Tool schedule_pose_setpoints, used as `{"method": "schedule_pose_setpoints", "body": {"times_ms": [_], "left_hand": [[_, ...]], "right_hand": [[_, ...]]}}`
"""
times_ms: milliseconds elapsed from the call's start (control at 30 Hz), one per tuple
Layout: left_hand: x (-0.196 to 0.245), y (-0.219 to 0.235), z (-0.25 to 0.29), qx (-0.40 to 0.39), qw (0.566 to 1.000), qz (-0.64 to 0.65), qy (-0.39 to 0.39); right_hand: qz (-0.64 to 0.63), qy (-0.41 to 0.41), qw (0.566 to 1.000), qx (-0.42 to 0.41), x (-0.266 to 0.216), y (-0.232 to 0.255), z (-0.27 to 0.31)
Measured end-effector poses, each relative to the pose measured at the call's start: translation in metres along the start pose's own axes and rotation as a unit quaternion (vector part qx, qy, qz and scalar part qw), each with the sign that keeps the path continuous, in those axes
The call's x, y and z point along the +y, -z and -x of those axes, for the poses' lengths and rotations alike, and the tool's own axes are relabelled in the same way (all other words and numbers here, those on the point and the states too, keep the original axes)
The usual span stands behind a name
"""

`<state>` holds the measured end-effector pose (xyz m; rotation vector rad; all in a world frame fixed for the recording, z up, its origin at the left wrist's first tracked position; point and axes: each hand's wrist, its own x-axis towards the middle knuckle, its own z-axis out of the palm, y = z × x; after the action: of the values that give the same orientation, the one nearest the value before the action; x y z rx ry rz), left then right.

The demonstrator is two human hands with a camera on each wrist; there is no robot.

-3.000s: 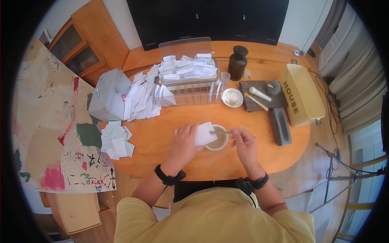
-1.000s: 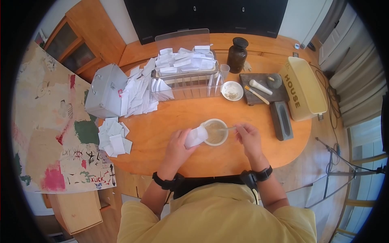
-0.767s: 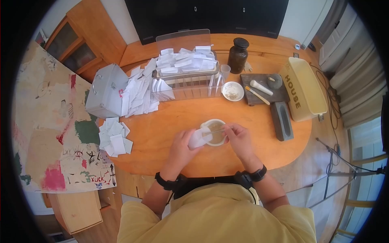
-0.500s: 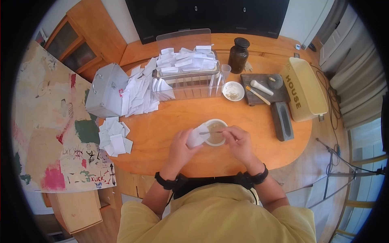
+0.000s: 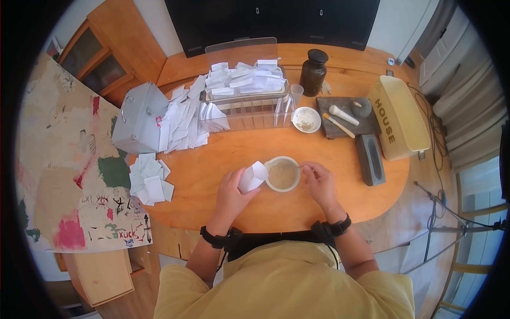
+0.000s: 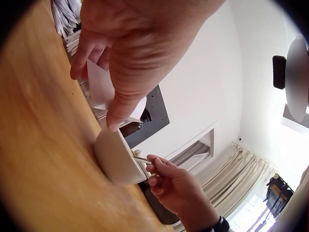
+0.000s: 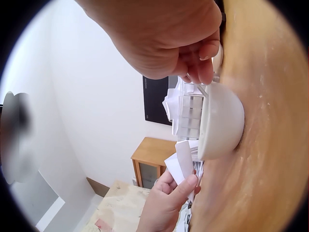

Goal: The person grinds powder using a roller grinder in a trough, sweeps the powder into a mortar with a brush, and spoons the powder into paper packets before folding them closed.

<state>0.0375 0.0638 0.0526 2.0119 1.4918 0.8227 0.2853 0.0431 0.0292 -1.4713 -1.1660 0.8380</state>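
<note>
The white bowl (image 5: 282, 174) sits between both hands: left hand (image 5: 232, 191) pinches a paper packet (image 5: 252, 176), right hand (image 5: 317, 181) pinches a thin spatula (image 5: 302, 167). The cream bin (image 5: 398, 121) reads "HOUSE".

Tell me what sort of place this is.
Probably a home room used as a craft or herbal workbench: an oval wooden table, a dark TV screen against the wall, curtains, and a painted canvas beside the table.

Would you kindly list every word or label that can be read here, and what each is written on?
"HOUSE": on the side of the cream bin at the table's right end.
"XUCK" or similar, red scrawl: on the painted sheet, lower edge; uncertain.
Paper slips: no writing legible.
Brown bottle: no label readable.
</note>
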Motion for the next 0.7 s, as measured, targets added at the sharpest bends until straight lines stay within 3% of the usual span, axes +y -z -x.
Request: {"method": "schedule_pose_setpoints", "body": {"times_ms": [67, 367, 700], "left_hand": [[0.0, 0.0, 0.0, 0.0, 1.0, -0.001, 0.0], [0.002, 0.0, -0.001, -0.009, 1.0, -0.007, -0.02], [0.0, -0.004, 0.0, -0.002, 0.999, -0.019, -0.048]], "right_hand": [[-0.033, -0.059, 0.998, -0.016, 0.001, -0.001, 0.001], [-0.171, -0.163, 0.971, -0.023, 0.012, -0.001, 0.003], [-0.189, -0.134, 0.973, -0.016, -0.023, 0.012, -0.001]]}}
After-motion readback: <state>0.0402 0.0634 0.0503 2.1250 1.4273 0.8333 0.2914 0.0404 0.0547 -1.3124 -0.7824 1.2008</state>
